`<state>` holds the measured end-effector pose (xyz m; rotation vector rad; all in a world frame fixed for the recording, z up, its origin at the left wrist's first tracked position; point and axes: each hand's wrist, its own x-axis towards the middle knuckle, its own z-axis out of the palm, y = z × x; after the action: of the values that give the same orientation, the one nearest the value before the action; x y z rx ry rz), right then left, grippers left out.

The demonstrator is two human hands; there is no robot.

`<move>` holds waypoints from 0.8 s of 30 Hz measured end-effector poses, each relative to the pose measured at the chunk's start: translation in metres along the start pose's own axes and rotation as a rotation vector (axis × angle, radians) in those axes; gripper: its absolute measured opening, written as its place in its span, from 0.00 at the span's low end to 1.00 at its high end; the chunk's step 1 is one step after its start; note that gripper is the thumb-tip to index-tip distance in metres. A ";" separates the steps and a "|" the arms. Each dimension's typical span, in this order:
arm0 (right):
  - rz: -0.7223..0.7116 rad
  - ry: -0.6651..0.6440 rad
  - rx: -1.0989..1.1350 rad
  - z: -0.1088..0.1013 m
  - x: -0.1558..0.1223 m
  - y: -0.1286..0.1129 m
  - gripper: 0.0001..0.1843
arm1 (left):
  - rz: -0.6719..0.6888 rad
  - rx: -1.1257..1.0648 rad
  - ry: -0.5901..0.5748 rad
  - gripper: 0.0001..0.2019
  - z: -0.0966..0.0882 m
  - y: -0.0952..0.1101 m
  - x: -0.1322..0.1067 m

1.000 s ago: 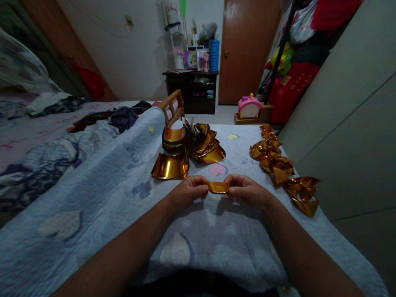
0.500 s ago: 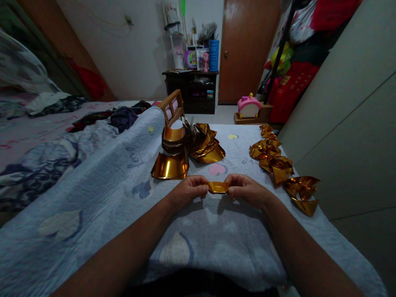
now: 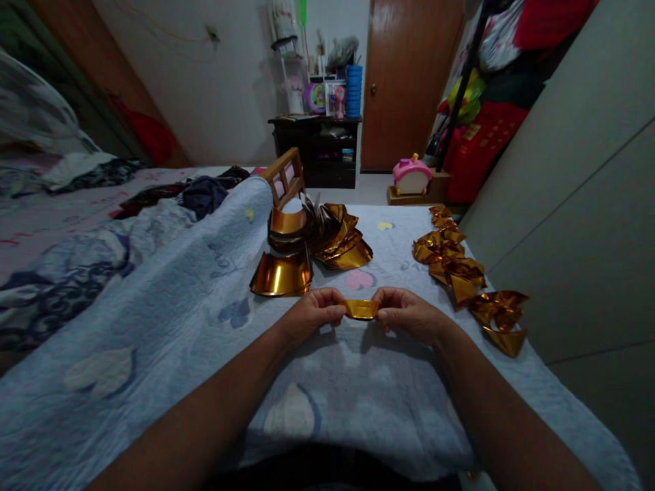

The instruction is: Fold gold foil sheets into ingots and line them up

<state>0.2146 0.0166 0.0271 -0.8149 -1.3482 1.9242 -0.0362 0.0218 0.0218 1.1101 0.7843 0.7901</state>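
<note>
A small folded piece of gold foil paper (image 3: 361, 309) is stretched level between my two hands, just above the quilted cover. My left hand (image 3: 321, 310) pinches its left end between thumb and fingers. At its right end, my right hand (image 3: 402, 310) pinches it the same way. Beyond my left hand lies a stack of curved gold foil sheets (image 3: 281, 275), with a larger fanned pile of gold foil sheets (image 3: 340, 239) behind it. Off to the right, several folded gold foil pieces (image 3: 455, 267) lie in a line along the bed's edge.
A pale blue quilted cover (image 3: 358, 395) with heart shapes spreads beneath everything. Behind the foil pile stands a small wooden rail (image 3: 285, 179). Rumpled clothes (image 3: 205, 194) lie at left. A pink toy (image 3: 412, 176) sits past the far edge, and a pale cabinet (image 3: 578, 204) borders the right side.
Both hands keep nearly the same place and grip. The folded foil between them has tilted slightly, so its face catches the light differently.
</note>
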 end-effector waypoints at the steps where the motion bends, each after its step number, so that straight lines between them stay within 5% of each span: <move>1: -0.002 0.004 0.005 0.000 0.000 0.000 0.19 | -0.001 0.001 0.003 0.19 0.000 0.000 0.000; 24: -0.008 0.002 -0.014 0.002 0.002 0.002 0.16 | -0.011 -0.040 -0.018 0.19 0.003 -0.001 -0.001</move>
<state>0.2112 0.0166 0.0255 -0.8173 -1.3636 1.9088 -0.0336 0.0193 0.0216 1.0753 0.7562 0.7823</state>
